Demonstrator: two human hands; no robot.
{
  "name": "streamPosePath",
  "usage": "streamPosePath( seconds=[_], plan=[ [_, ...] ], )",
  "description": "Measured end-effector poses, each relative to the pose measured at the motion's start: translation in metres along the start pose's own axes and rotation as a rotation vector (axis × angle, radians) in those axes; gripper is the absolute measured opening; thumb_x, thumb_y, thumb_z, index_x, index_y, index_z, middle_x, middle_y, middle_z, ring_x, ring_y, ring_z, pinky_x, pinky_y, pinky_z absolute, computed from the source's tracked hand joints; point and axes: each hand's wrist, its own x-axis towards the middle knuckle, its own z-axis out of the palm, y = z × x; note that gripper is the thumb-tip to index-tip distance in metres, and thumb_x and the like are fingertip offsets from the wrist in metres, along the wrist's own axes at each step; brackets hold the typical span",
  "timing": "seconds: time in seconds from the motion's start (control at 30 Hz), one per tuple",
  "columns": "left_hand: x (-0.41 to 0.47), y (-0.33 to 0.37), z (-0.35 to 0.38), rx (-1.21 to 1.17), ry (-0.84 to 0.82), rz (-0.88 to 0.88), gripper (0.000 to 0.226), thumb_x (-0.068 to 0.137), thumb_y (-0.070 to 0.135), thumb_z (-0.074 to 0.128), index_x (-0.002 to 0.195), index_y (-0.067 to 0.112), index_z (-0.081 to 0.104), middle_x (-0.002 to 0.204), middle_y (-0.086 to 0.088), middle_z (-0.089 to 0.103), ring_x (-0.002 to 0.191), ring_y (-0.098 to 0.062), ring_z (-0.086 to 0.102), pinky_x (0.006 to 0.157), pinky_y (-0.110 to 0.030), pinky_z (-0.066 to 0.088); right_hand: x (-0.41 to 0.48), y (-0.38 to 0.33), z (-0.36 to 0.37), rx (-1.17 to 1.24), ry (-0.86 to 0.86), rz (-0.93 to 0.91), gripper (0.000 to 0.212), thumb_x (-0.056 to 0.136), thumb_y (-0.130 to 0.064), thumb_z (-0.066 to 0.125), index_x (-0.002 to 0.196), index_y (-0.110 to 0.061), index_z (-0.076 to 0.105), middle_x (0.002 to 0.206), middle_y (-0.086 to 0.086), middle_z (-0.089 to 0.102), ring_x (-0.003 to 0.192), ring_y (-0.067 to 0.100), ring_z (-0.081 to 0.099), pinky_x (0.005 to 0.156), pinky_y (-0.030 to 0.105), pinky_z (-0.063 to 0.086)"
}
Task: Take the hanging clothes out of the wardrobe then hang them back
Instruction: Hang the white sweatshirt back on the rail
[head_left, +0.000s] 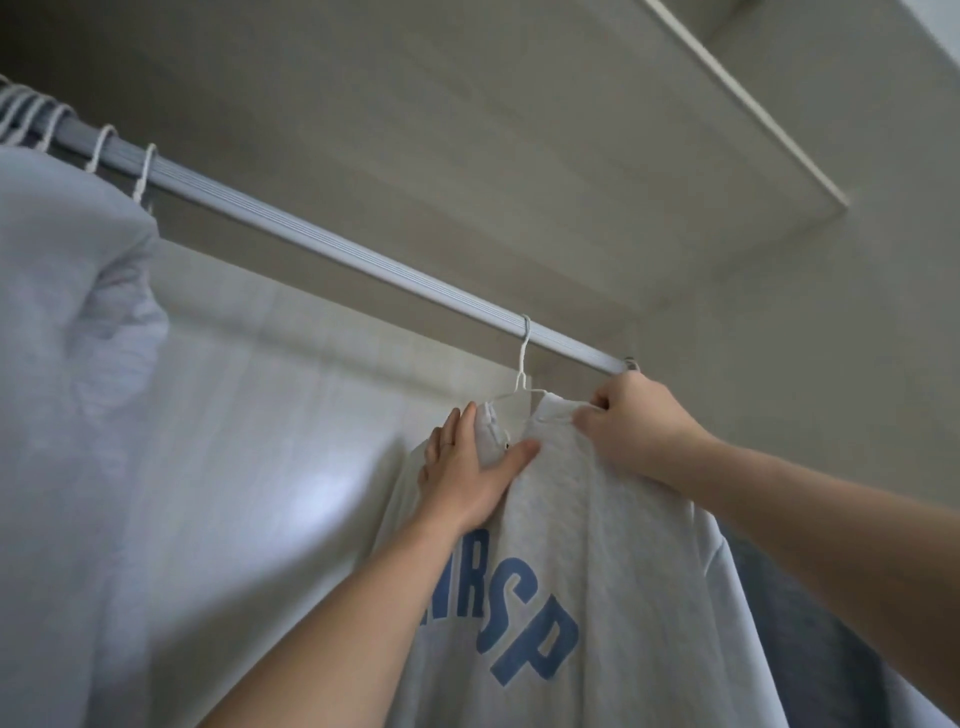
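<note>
left hand, right hand, gripping hung sweatshirt

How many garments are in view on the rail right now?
3. A pale garment at far left, the grey lettered sweatshirt gripped by the left hand and right hand, and a darker blue-grey garment behind it at right. More may hide off-frame left.
</note>
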Motion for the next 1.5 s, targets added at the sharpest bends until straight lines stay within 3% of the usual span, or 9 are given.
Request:
streamPosePath(
  seconds=[0.17, 0.27, 0.4, 0.5, 0.63, 0.77, 0.97, 1.17, 1.5],
  plan=[
    [0.003, -0.009, 0.009, 0.007, 0.02, 0.061, 0.123, 0.056, 0.095, 0.039, 0.158, 0.032, 0.01, 0.165, 0.011, 0.012, 0.152, -0.017, 0.006, 0.122, -0.047, 0.015, 0.003, 0.003, 0.005, -0.054, -0.056, -0.02, 0.033, 0.091, -0.023, 0.051, 0.061, -0.012, 0.043, 0.064, 0.005, 0.049, 0.062, 0.023, 0.048, 0.047, 0.026, 0.029],
    [0.008, -0.011, 0.016, 0.004, 0.033, 0.102, 0.122, 0.057, 0.094, 0.041, 0.157, 0.031, 0.011, 0.164, 0.01, 0.016, 0.152, -0.017, 0.009, 0.121, -0.047, 0.018, -0.004, 0.01, 0.008, -0.228, -0.031, -0.131, 0.014, 0.094, -0.031, 0.044, 0.092, -0.019, 0.05, 0.097, 0.006, 0.059, 0.094, 0.032, 0.059, 0.068, 0.034, 0.045],
    [0.011, -0.012, 0.034, -0.039, 0.078, 0.119, 0.114, 0.062, 0.094, 0.045, 0.155, 0.033, 0.017, 0.16, 0.009, 0.025, 0.149, -0.017, 0.019, 0.118, -0.048, 0.025, -0.025, 0.023, 0.009, -0.651, 0.047, -0.394, 0.044, 0.096, -0.043, 0.036, 0.135, -0.023, 0.036, 0.13, -0.001, 0.048, 0.12, 0.026, 0.047, 0.088, 0.039, 0.041],
    [0.011, -0.009, 0.049, -0.057, 0.091, 0.138, 0.111, 0.062, 0.095, 0.042, 0.153, 0.033, 0.021, 0.157, 0.01, 0.029, 0.146, -0.015, 0.024, 0.117, -0.048, 0.028, -0.031, 0.036, 0.007, -0.785, 0.013, -0.419, 0.071, 0.095, -0.053, 0.029, 0.154, -0.017, 0.013, 0.154, 0.0, 0.03, 0.139, 0.025, 0.03, 0.101, 0.043, 0.035],
    [0.01, -0.001, 0.075, -0.119, 0.074, 0.161, 0.106, 0.067, 0.088, 0.044, 0.154, 0.031, 0.021, 0.157, 0.009, 0.028, 0.145, -0.014, 0.024, 0.118, -0.043, 0.026, -0.036, 0.055, 0.001, -0.923, -0.127, -0.35, 0.093, 0.09, -0.072, 0.021, 0.155, -0.015, -0.012, 0.164, 0.001, -0.009, 0.151, 0.023, -0.006, 0.117, 0.055, 0.012],
    [0.01, 0.008, 0.109, -0.164, 0.013, 0.148, 0.107, 0.065, 0.094, 0.043, 0.152, 0.035, 0.021, 0.156, 0.009, 0.028, 0.146, -0.015, 0.023, 0.117, -0.049, 0.028, -0.038, 0.081, 0.001, -0.941, -0.196, -0.238, 0.108, 0.08, -0.085, 0.022, 0.153, -0.016, -0.02, 0.162, -0.001, -0.021, 0.15, 0.019, -0.014, 0.118, 0.056, 0.004],
    [0.015, 0.024, 0.159, -0.187, -0.111, 0.109, 0.122, 0.059, 0.099, 0.039, 0.157, 0.032, 0.009, 0.164, 0.009, 0.014, 0.15, -0.016, 0.014, 0.12, -0.05, 0.023, -0.036, 0.119, 0.0, -0.985, -0.232, -0.19, 0.114, 0.077, -0.088, 0.023, 0.153, -0.014, -0.019, 0.162, 0.002, -0.021, 0.15, 0.019, -0.017, 0.119, 0.054, -0.003],
    [0.018, 0.025, 0.186, -0.15, -0.059, 0.084, 0.118, 0.062, 0.1, 0.027, 0.157, 0.034, 0.004, 0.164, 0.011, 0.009, 0.152, -0.015, 0.009, 0.119, -0.055, 0.02, -0.031, 0.13, 0.01, -1.02, -0.215, -0.186, 0.117, 0.077, -0.089, 0.022, 0.152, -0.01, -0.02, 0.162, 0.005, -0.021, 0.15, 0.021, -0.016, 0.119, 0.054, -0.007],
    [0.006, 0.032, 0.163, -0.139, -0.215, 0.002, 0.114, 0.068, 0.093, 0.038, 0.158, 0.035, -0.003, 0.166, 0.01, -0.005, 0.153, -0.015, -0.002, 0.122, -0.053, 0.008, -0.045, 0.127, 0.006, -0.989, -0.182, -0.193, 0.108, 0.084, -0.081, 0.024, 0.154, -0.01, -0.016, 0.163, 0.006, -0.017, 0.15, 0.023, -0.013, 0.12, 0.054, -0.003]
  ],
)
